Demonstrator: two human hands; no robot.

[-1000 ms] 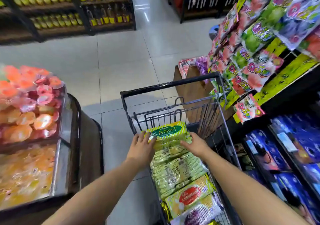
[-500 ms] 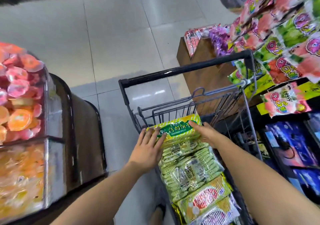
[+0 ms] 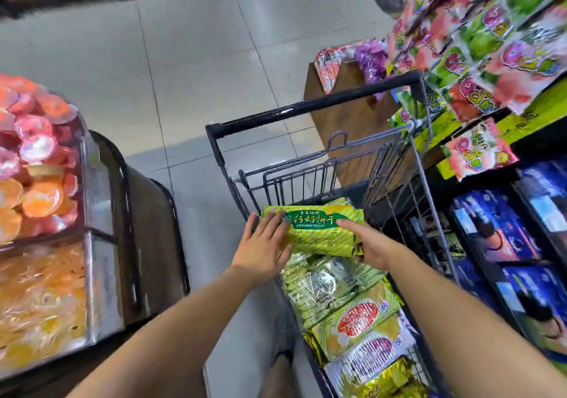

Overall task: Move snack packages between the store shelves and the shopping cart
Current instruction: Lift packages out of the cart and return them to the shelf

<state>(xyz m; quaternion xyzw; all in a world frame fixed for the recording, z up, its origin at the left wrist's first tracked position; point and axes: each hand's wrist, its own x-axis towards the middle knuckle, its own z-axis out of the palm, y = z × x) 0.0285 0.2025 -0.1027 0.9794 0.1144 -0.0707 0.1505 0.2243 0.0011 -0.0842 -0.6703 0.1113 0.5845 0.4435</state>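
A green and yellow striped biscuit package (image 3: 319, 228) sits at the far end of the wire shopping cart (image 3: 310, 110), on top of other packs. My left hand (image 3: 264, 250) lies flat on its left end, fingers spread. My right hand (image 3: 368, 244) grips its right end from the side. Below it in the cart lie several more snack packs: pale green ones (image 3: 325, 284), a yellow-green pack with a red oval (image 3: 356, 318), a purple-marked pack (image 3: 371, 354).
On the right, store shelves hold pink and green candy bags (image 3: 478, 60) above and blue packages (image 3: 497, 228) below. A brown wooden stand (image 3: 352, 112) is beyond the cart. A display bin of orange and pink jelly cups (image 3: 36, 164) stands on the left. Grey tiled floor ahead.
The view has tipped downward and closer to the cart. Both hands stay on the striped package, which has shifted slightly toward the cart's far end.
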